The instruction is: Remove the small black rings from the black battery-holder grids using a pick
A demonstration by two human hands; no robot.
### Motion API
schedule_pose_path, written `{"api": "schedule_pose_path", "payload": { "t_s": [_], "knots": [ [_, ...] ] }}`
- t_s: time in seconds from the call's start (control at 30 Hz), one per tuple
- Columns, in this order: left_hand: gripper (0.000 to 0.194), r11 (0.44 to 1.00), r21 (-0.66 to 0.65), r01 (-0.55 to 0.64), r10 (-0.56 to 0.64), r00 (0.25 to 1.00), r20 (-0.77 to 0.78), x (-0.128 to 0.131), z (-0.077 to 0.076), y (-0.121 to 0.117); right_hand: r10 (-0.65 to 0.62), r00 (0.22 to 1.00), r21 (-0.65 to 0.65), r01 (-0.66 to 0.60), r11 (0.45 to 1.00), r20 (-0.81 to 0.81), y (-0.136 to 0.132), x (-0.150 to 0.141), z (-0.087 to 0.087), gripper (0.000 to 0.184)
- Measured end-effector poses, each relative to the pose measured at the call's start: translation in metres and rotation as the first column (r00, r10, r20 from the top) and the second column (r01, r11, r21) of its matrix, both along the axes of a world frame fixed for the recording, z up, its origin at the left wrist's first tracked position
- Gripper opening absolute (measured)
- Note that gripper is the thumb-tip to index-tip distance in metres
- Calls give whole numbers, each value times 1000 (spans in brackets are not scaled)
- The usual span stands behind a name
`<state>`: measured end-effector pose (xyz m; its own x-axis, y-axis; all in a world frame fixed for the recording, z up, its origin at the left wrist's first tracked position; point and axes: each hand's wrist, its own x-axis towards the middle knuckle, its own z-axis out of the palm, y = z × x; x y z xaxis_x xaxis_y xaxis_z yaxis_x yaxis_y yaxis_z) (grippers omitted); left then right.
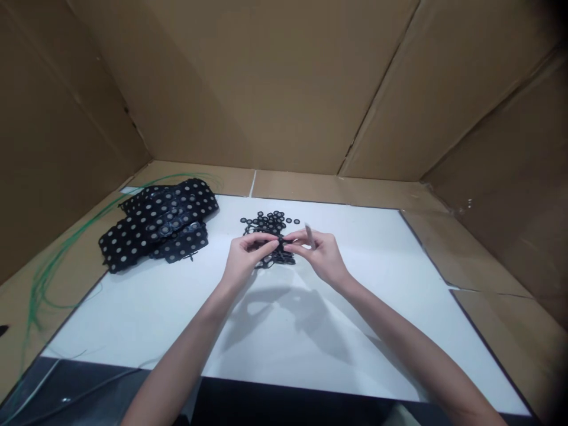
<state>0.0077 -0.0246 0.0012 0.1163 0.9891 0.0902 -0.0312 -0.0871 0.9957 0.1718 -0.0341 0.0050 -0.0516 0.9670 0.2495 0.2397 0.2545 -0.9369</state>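
Black piece (281, 239), small, its finer details unclear, pinched by the fingertips of left hand (245, 253) and right hand (325, 254).

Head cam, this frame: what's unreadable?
- Black piece: head view; too small, partly covered by fingertips of both hands.
- Slim pale tool in right hand: head view; lower end behind fingers, type unclear.
- Black ring pile: head view; near part behind left hand, count lost in overlap.
- Green strands: head view; thin, blurred, ends unclear.
- Dark object: head view; cut by left edge.
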Motion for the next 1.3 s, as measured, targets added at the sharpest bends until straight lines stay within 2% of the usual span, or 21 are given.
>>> {"api": "schedule_pose_path", "payload": {
  "t_s": [0.17,0.3,0.4,0.53,0.6,0.67,0.77,0.87,1.03,1.17,1.3],
  "knots": [
    [26,980,-201,7,2,999,43,3,-4,0,10,963,253,-82,964,271,-3,-1,-3,8],
    [28,957,-289,9,0,1000,29,2,-10,2,-47,871,401,-177,899,490,-4,1,-10,16],
    [26,915,-400,53,-9,994,111,2,-15,6,-168,764,521,-244,818,623,-5,3,-16,21],
    [21,887,-457,57,82,957,279,5,-18,7,-403,645,680,-253,689,649,-6,0,-22,21],
    [20,879,-476,32,146,932,333,7,-19,6,-472,581,702,-265,661,663,-7,-3,-25,24],
    [19,884,-467,16,175,916,362,11,-20,4,-483,538,687,-281,670,691,-8,-5,-26,27],
    [15,914,-405,8,155,918,366,14,-24,2,-462,529,662,-289,691,712,-9,-5,-27,25],
    [16,920,-392,22,130,926,356,16,-28,2,-452,535,661,-304,686,714,-9,-2,-27,24],
    [27,863,-494,105,130,898,420,15,-27,3,-466,526,685,-376,624,712,-8,3,-29,25],
    [27,807,-585,83,203,891,406,15,-26,4,-486,497,690,-431,581,719,-8,6,-34,29],
    [25,801,-599,-3,261,902,345,16,-28,6,-522,484,711,-452,539,703,-8,6,-38,32]
  ]
}}
